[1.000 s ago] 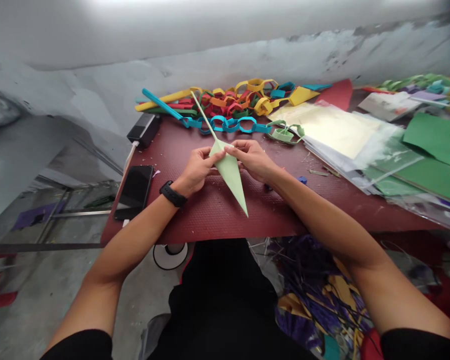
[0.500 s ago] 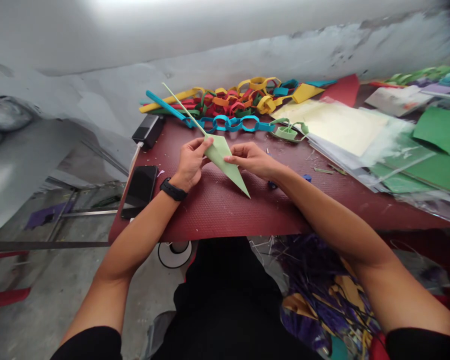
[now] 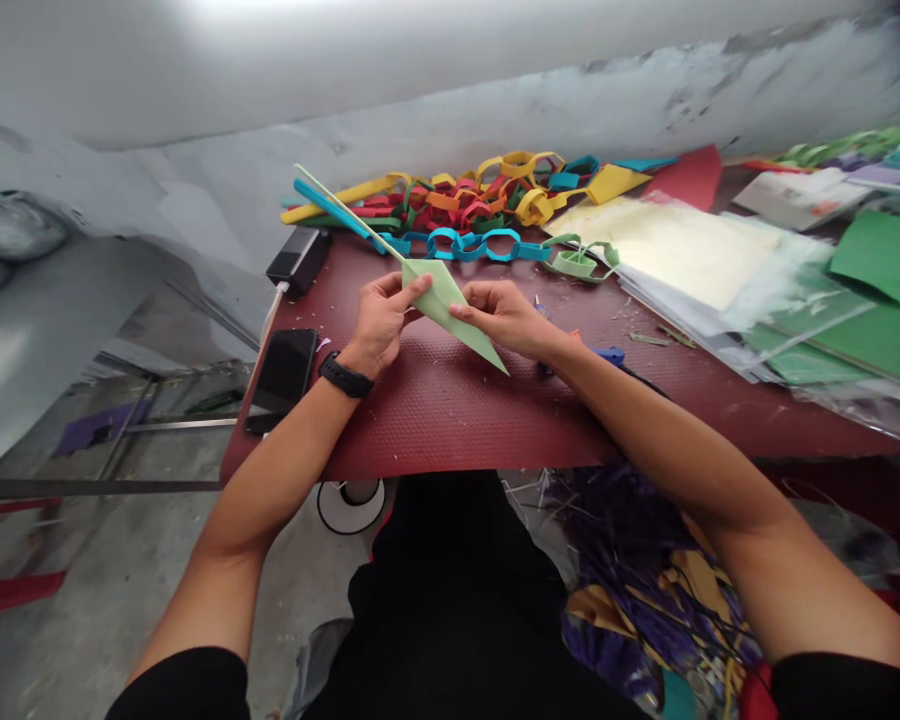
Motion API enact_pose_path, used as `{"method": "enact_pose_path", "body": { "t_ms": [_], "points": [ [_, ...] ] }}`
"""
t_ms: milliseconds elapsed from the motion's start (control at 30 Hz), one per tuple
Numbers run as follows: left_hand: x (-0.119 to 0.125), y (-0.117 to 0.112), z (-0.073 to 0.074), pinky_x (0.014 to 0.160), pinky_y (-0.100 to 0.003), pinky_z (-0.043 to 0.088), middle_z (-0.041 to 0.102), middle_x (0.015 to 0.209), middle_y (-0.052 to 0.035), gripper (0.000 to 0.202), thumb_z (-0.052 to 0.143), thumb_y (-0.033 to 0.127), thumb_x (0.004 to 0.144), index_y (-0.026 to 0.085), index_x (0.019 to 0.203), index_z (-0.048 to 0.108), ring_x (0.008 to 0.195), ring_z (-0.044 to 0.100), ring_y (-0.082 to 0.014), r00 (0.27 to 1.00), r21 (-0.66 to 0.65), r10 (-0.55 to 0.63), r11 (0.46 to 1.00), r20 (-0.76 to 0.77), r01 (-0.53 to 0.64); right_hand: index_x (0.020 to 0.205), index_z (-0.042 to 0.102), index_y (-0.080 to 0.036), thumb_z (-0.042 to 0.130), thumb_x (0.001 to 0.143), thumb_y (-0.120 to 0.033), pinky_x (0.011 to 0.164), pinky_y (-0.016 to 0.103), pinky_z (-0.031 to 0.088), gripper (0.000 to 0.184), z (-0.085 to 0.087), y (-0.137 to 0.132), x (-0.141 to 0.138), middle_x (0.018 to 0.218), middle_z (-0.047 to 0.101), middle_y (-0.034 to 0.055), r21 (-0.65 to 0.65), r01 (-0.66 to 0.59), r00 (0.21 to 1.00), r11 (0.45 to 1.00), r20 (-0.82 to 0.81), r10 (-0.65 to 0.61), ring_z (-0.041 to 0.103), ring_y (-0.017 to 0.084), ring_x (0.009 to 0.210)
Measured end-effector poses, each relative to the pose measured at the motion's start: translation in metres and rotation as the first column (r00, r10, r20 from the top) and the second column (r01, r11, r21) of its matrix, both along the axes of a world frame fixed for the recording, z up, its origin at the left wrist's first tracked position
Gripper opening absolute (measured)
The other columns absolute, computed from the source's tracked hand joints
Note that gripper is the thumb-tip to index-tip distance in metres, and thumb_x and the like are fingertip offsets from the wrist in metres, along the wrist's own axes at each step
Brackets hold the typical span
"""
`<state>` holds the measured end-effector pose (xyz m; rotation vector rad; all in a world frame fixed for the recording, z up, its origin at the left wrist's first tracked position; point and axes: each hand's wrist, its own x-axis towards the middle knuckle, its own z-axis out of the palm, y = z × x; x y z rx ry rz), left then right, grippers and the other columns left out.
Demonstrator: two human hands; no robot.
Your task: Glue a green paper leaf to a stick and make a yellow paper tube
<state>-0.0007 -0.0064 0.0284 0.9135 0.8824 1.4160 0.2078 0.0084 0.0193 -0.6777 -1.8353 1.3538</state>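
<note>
A light green folded paper is held above the table, its pointed end toward the lower right and a long thin strip sticking out to the upper left. My left hand pinches its left edge, thumb on top; a black watch is on that wrist. My right hand grips the right side between thumb and fingers, with the fingertips under the paper hidden. Behind the paper lies a blue paper chain, and a pale green paper loop joins its right end.
Multicoloured paper chains pile along the wall. A phone and black box lie on the left of the dark red table. Cream sheets and green sheets spread at right. A blue tool shows beside my right forearm.
The green paper has turned slightly: its strip has swung left and its lower tip has risen a little to the right. Both hands keep hold of it.
</note>
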Motion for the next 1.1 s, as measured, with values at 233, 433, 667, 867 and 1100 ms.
{"method": "enact_pose_path", "body": {
  "t_ms": [233, 433, 667, 867, 1100],
  "points": [
    [-0.001, 0.002, 0.001, 0.067, -0.023, 0.063, 0.08, 0.084, 0.0012, 0.054, 0.114, 0.048, 0.046, 0.02, 0.08, 0.084, 0.074, 0.072, -0.0102, 0.999, 0.016, 0.028, 0.999, 0.038, -0.029, 0.085, 0.064, -0.018, 0.083, 0.09, -0.074, 0.047, 0.024, 0.032, 0.059, -0.002, 0.001, -0.001, 0.07, 0.057, -0.0037, 0.042, 0.017, 1.0, 0.999, 0.013, -0.017, 0.045, 0.008, 0.057],
    [-0.005, 0.004, 0.002, 0.072, -0.025, 0.065, 0.082, 0.087, 0.0004, 0.05, 0.112, 0.052, 0.053, 0.022, 0.082, 0.084, 0.076, 0.075, -0.0127, 0.999, 0.074, 0.021, 0.997, 0.029, -0.023, 0.081, 0.059, -0.021, 0.079, 0.094, -0.072, 0.048, 0.024, 0.032, 0.057, -0.002, 0.001, -0.002, 0.069, 0.054, -0.0043, 0.141, 0.028, 1.0, 0.99, 0.007, -0.029, 0.044, 0.008, 0.058],
    [-0.009, 0.001, 0.011, 0.079, -0.028, 0.066, 0.084, 0.098, 0.0022, 0.044, 0.106, 0.057, 0.068, 0.027, 0.09, 0.083, 0.087, 0.079, -0.0148, 0.998, 0.313, 0.054, 0.948, 0.044, -0.065, 0.083, 0.065, -0.021, 0.081, 0.094, -0.068, 0.051, 0.022, 0.041, 0.052, 0.0, -0.001, -0.001, 0.072, 0.057, -0.0035, 0.4, 0.231, 0.972, 0.887, -0.058, -0.226, 0.047, 0.01, 0.063],
    [-0.01, 0.001, 0.015, 0.082, -0.028, 0.065, 0.08, 0.093, 0.0032, 0.04, 0.101, 0.058, 0.077, 0.027, 0.09, 0.08, 0.087, 0.078, -0.0136, 0.999, 0.491, 0.041, 0.871, -0.028, -0.022, 0.083, 0.065, -0.021, 0.069, 0.108, -0.057, 0.061, 0.025, 0.048, 0.044, 0.005, 0.001, 0.004, 0.074, 0.063, -0.0016, 0.693, 0.272, 0.954, 0.667, -0.106, -0.28, 0.051, 0.011, 0.065],
    [-0.006, -0.012, 0.023, 0.101, -0.038, 0.064, 0.082, 0.103, -0.0015, 0.044, 0.101, 0.061, 0.076, 0.026, 0.089, 0.078, 0.114, 0.079, -0.0228, 0.989, 0.441, 0.108, 0.896, -0.104, -0.051, 0.085, 0.066, -0.023, 0.064, 0.109, -0.059, 0.067, 0.031, 0.048, 0.043, 0.006, 0.0, 0.007, 0.08, 0.066, 0.0019, 0.7, 0.262, 0.947, 0.664, -0.054, -0.316, 0.055, 0.015, 0.072]
  ]
}}
